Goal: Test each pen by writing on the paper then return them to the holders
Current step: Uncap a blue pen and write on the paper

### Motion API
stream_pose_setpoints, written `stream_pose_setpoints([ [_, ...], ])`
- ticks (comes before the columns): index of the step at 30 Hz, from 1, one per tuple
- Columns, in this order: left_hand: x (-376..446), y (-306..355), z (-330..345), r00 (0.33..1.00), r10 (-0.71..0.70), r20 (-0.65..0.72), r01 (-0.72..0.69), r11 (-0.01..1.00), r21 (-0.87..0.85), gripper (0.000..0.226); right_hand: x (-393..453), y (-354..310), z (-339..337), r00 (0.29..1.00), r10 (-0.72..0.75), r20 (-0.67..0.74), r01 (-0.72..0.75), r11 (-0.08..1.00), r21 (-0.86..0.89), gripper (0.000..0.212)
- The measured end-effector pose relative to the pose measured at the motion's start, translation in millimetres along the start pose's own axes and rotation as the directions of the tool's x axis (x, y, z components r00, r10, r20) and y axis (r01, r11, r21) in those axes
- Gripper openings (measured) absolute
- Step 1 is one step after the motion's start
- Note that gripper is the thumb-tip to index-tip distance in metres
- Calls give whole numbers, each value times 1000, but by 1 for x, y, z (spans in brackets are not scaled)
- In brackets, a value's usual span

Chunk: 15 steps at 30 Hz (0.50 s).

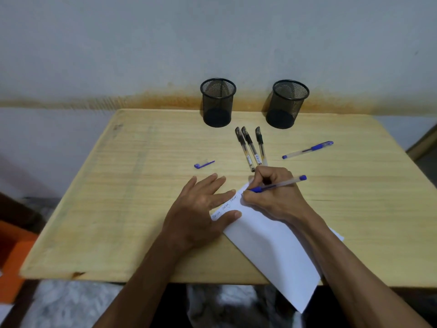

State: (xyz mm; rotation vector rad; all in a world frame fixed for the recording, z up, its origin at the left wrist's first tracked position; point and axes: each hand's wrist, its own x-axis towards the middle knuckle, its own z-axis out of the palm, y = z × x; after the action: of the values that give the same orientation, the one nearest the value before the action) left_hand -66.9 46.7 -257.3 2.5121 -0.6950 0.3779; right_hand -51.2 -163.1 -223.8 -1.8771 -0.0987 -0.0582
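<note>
On the wooden surface (118, 209) a sheet of white paper (272, 245) lies at an angle, its near corner hanging over the front edge. The left hand (201, 209) rests flat on the paper's left edge, fingers straight and spread, pinning it down. The right hand (272, 192) grips a blue pen (279, 185) with its tip on the paper near the top corner. Three short handwritten words run along the paper's upper edge, too small to read. Beyond the hands, three black pens (250, 147) lie side by side, each with a small white label that cannot be read. A second blue pen (307, 149) lies to their right, and a loose blue cap (203, 164) lies to the left. Two black mesh holders (217, 102) (287, 104) stand upright at the back edge by the wall
</note>
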Motion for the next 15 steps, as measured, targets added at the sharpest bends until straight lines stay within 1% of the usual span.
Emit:
stream_pose_setpoints([
  [3,1,0,0,1000,-2,11,2,1000,2,57,0,1,1,1000,10,-1,-10,1000,-5,25],
  [6,1,0,0,1000,-6,21,6,1000,7,58,-2,0,3,1000,-2,-31,1,1000,-28,25],
  [9,0,1,-1,1000,-5,19,5,1000,11,58,-3,-2,1,999,-26,-25,24,998,-64,24],
  [12,1,2,-2,1000,-5,16,5,1000,15,57,-2,-1,2,998,-13,-58,10,999,-40,23],
  [15,1,1,-2,1000,-11,22,10,1000,13,57,-1,1,2,999,-1,-33,1,1000,-6,25],
])
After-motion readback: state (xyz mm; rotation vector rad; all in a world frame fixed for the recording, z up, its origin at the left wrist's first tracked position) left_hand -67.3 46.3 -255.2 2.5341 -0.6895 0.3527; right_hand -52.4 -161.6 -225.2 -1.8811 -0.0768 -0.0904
